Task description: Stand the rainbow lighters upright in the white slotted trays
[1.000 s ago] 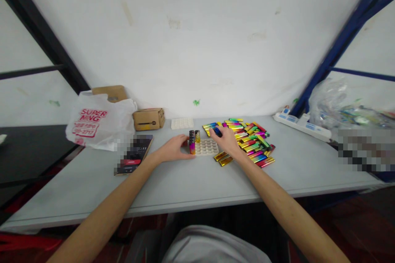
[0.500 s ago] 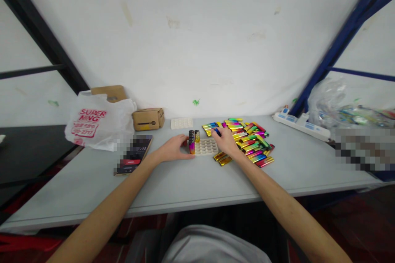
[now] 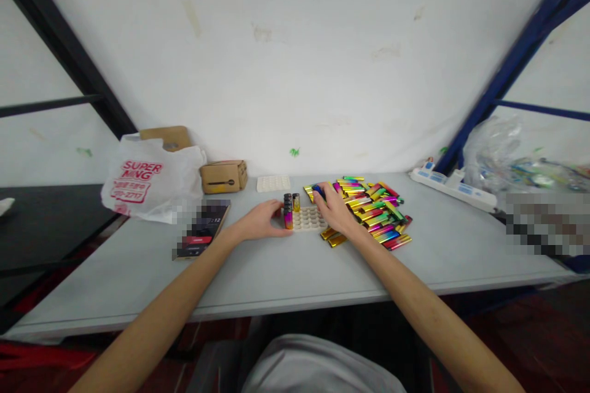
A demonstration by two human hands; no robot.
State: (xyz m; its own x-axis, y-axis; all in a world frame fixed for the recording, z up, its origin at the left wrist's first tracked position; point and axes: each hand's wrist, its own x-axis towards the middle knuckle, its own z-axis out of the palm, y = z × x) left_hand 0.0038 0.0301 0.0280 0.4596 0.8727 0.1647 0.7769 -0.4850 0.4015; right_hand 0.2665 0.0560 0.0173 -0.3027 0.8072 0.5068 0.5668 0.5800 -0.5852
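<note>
A white tray with round holes (image 3: 308,219) lies on the grey table (image 3: 286,270). Several shiny rainbow-coloured lighters (image 3: 289,209) stand upright in its left column. My left hand (image 3: 260,221) rests flat at the tray's left edge, fingers against it and the standing lighters. My right hand (image 3: 334,209) hovers over the tray's right side, fingers closed round a blue lighter (image 3: 318,192). Just right of that hand lies a heap of loose rainbow and gold lighters (image 3: 375,212).
A second white tray (image 3: 273,183) lies near the wall. A small cardboard box (image 3: 224,176), a white plastic bag (image 3: 147,181) and a dark flat box (image 3: 201,228) sit to the left. A power strip (image 3: 454,190) and a clear bag (image 3: 516,166) are at the right.
My right hand has carried the blue lighter a little left, from the heap's edge toward the tray. The left hand has stayed put.
</note>
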